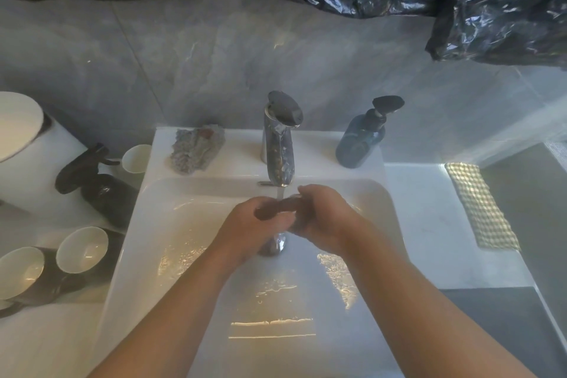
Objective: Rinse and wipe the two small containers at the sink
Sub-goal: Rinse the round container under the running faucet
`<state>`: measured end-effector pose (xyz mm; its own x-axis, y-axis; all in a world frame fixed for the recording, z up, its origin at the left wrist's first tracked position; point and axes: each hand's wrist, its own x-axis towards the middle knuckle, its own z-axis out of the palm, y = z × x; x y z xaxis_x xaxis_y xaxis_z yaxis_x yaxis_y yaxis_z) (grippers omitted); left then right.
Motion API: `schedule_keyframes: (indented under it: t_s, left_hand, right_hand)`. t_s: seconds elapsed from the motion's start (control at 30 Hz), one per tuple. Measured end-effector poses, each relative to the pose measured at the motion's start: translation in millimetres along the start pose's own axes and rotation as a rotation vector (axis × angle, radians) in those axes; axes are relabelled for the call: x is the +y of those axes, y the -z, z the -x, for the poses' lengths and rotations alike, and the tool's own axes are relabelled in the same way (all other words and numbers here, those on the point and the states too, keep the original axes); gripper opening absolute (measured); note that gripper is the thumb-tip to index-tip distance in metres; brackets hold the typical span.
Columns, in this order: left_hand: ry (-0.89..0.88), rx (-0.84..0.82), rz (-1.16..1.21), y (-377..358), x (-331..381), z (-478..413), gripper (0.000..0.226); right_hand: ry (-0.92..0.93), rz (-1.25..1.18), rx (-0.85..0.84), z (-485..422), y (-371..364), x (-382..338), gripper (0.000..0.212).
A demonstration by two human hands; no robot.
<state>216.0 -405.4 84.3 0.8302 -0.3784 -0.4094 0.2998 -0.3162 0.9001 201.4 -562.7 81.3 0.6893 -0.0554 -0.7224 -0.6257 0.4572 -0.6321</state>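
Over the white sink basin (171, 224), both my hands meet under the chrome faucet (280, 144). A thin stream of water (280, 193) runs onto a small dark brown container (274, 211). My left hand (248, 227) grips its left end and my right hand (325, 218) curls round its right end; most of it is hidden by my fingers. Two small cups, dark outside and white inside, lie on the counter to the left: one (82, 250) nearer the basin, the other (20, 268) at the frame edge.
A grey cloth (196, 149) lies on the sink ledge left of the faucet, a blue pump bottle (360, 144) to its right. A black spray bottle (95, 184) and a white cup (136, 158) sit at the left. A checkered cloth (481, 209) lies on the right counter.
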Motion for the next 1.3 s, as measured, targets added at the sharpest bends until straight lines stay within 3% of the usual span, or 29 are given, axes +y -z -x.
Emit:
schedule_keyframes:
  t_s: [0.07, 0.13, 0.27, 0.4, 0.53, 0.67, 0.73, 0.8, 0.87, 1.3]
  left_hand:
    - [0.106, 0.080, 0.159, 0, -5, -6, 0.057]
    - [0.257, 0.117, 0.353, -1, -12, -12, 0.056]
    - [0.416, 0.158, 0.633, -3, -25, -24, 0.053]
    - [0.415, 0.220, 0.713, -6, -27, -31, 0.058]
    - [0.399, 0.128, 0.681, -10, -27, -33, 0.064]
    - [0.374, 0.117, 0.690, -13, -25, -35, 0.055]
    - [0.377, 0.119, 0.707, -14, -24, -35, 0.055]
    - [0.384, 0.131, 0.716, -14, -24, -35, 0.052]
    - [0.380, 0.140, 0.722, -14, -23, -34, 0.053]
    - [0.404, 0.130, 0.884, -11, -15, -26, 0.051]
  right_hand:
    - [0.031, 0.252, -0.030, 6, -6, 1, 0.029]
    - [0.065, 0.417, 0.010, 9, -9, 6, 0.031]
    - [0.142, 0.404, 0.108, 17, -17, 10, 0.033]
    - [0.270, 0.469, 0.167, 23, -16, 11, 0.034]
    - [0.384, 0.546, 0.146, 38, -8, 5, 0.030]
    - [0.783, 0.874, 0.373, 68, -15, -43, 0.043]
    - [1.012, 1.045, 0.342, 77, -28, -69, 0.048]
    - [1.112, 1.255, 0.232, 72, -37, -82, 0.047]
    - [1.112, 1.365, 0.161, 65, -38, -86, 0.044]
    - [1.083, 1.364, 0.129, 59, -30, -84, 0.051]
